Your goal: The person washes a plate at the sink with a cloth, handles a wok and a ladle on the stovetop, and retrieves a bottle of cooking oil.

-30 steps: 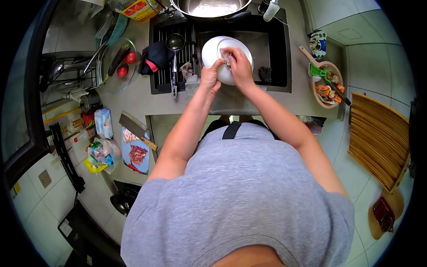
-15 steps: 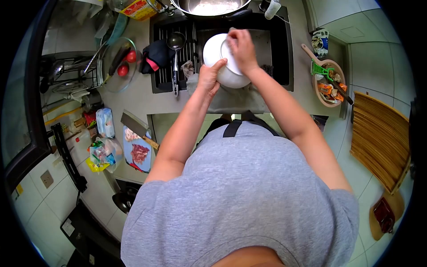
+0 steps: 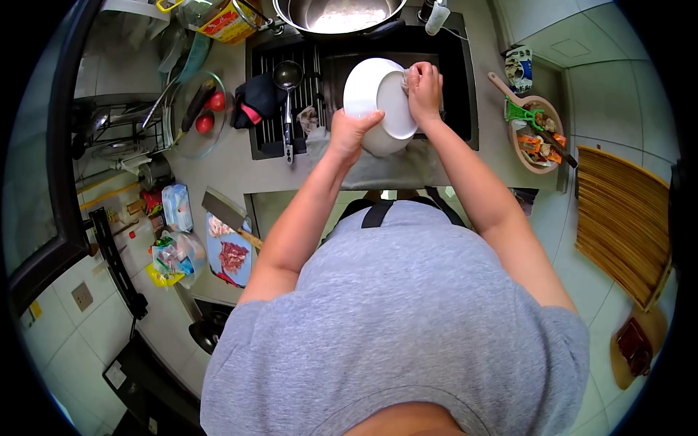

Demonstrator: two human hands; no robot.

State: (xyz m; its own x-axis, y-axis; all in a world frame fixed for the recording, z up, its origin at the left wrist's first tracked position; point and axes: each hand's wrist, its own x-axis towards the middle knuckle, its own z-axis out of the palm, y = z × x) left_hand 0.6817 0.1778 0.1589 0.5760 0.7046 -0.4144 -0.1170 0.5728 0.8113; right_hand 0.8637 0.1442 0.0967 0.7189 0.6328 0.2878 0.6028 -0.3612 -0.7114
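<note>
Over the sink [image 3: 456, 134], a white bowl [image 3: 367, 91] is held tilted, its round foot ring facing up toward me. My left hand [image 3: 347, 134] grips its near left edge, thumb across the outside of the bowl. The fingers of my right hand [image 3: 425, 91] are curled and pressed at the right side of the foot ring. A small pale greyish thing shows at those fingertips, too little of it to name. A grey cloth [image 3: 407, 173] drapes over the sink's front edge, below the bowl.
A ladle [image 3: 288, 76] lies on the rack left of the sink, beside a dark cloth [image 3: 258, 98]. A large pot [image 3: 342, 33] stands behind. To the left are a glass lid or bowl [image 3: 222, 134] with red vegetables and a cleaver [image 3: 224, 208]; at right, a scrap-filled basin [image 3: 531, 168].
The bowl has shifted slightly right and turned, showing more of its foot ring. My right hand has moved right and down across the base, from its upper part to its right side.
</note>
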